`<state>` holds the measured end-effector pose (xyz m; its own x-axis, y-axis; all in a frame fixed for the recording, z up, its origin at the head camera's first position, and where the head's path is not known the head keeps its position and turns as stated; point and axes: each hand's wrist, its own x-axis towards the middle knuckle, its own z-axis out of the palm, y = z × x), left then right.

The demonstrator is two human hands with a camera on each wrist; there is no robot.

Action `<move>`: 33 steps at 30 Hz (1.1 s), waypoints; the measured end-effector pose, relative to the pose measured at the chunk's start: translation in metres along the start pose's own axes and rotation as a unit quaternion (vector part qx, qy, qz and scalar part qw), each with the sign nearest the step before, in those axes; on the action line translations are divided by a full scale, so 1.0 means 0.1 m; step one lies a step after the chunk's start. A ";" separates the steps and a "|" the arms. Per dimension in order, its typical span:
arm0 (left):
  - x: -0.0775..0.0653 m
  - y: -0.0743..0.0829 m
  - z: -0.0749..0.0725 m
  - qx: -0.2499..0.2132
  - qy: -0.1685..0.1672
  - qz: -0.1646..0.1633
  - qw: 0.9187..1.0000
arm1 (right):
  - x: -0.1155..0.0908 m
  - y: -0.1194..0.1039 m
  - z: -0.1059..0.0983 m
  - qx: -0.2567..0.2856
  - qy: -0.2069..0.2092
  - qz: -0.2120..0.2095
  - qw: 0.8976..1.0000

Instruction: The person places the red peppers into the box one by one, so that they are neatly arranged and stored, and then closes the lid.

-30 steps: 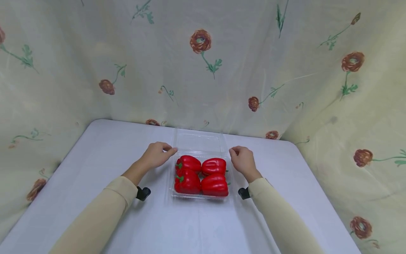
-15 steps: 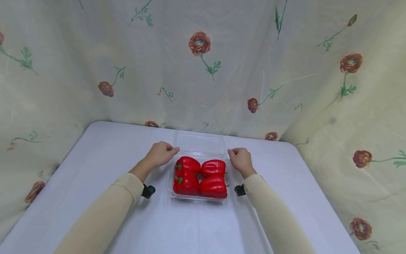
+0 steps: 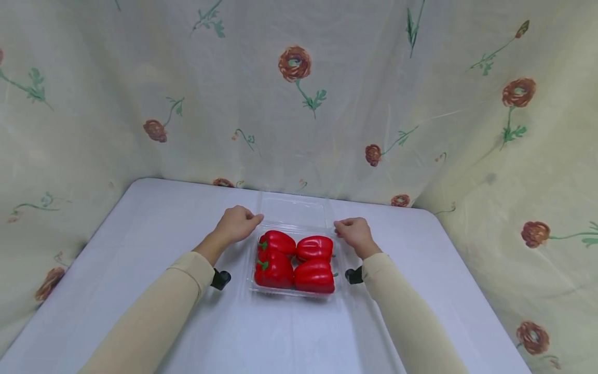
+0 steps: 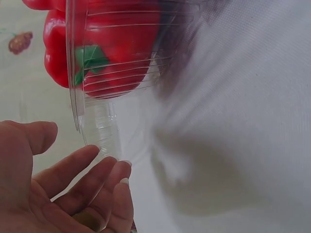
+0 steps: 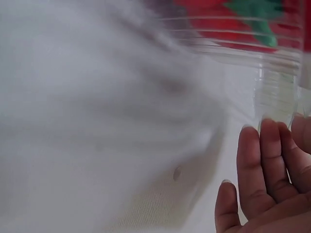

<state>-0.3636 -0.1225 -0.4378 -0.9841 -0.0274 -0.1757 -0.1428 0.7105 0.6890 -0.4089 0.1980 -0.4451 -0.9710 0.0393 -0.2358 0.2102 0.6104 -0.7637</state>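
Note:
Several red bell peppers [image 3: 274,270] with green stems lie in a clear plastic clamshell container [image 3: 291,292] on the table. Its clear lid [image 3: 293,212] is folded back toward the wall. At the lid's left side is my left hand [image 3: 235,224]; in the left wrist view the fingertips [image 4: 95,151] are right at the lid's edge, the thumb held apart from them. My right hand [image 3: 356,235] is at the lid's right side. In the right wrist view its fingers [image 5: 272,155] are extended, tips close to the lid's edge.
A white cloth covers the table [image 3: 187,197]. Behind and to the right hangs a pale curtain [image 3: 261,93] with a flower print. Black wrist mounts [image 3: 221,279] show below both hands, beside the container.
The left hand has moved slightly inward and away from me along the lid's side. The right hand has shifted slightly left. Peppers and container look unmoved.

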 end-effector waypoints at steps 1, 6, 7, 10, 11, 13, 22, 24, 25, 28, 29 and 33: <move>0.00 0.00 0.00 0.000 0.000 -0.001 1.000 | 0.00 0.01 -0.01 0.011 -0.004 0.001 1.000; 0.00 0.00 0.01 -0.006 0.005 -0.002 1.000 | 0.02 0.03 -0.04 0.050 -0.016 0.013 0.999; 0.00 0.00 0.01 -0.008 0.006 -0.004 1.000 | 0.02 0.03 -0.05 0.053 -0.019 0.013 0.998; 0.00 0.00 0.01 -0.024 0.009 -0.008 1.000 | 0.02 0.03 -0.08 0.059 -0.024 0.014 0.998; 0.00 -0.01 0.01 -0.028 0.010 -0.008 1.000 | 0.01 0.03 -0.09 0.059 -0.026 0.012 0.998; 0.00 -0.01 0.01 -0.036 0.013 -0.001 0.999 | 0.01 0.04 -0.11 0.059 -0.030 0.007 0.998; 0.07 -0.02 0.01 -0.073 0.018 0.020 0.997 | -0.03 0.10 -0.17 0.067 -0.033 -0.043 0.996; 0.09 -0.03 0.01 -0.088 0.018 0.023 0.996 | -0.04 0.11 -0.18 0.072 -0.034 -0.052 0.995; 0.10 -0.03 0.02 -0.094 0.018 0.025 0.995 | -0.05 0.11 -0.18 0.074 -0.033 -0.055 0.995; 0.11 -0.03 0.04 -0.114 0.030 0.034 0.992 | -0.06 0.12 -0.19 0.069 -0.029 -0.063 0.995; 0.12 -0.04 0.05 -0.118 0.037 0.038 0.992 | -0.06 0.13 -0.19 0.068 -0.026 -0.066 0.995; 0.13 -0.03 0.06 -0.121 0.066 0.052 0.989 | -0.05 0.14 -0.21 0.066 -0.017 -0.083 0.994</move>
<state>-0.3749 -0.1208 -0.4462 -0.9978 -0.0653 -0.0127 -0.0452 0.5263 0.8491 -0.4036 0.2228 -0.4421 -0.9895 -0.0818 -0.1194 0.0633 0.4972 -0.8653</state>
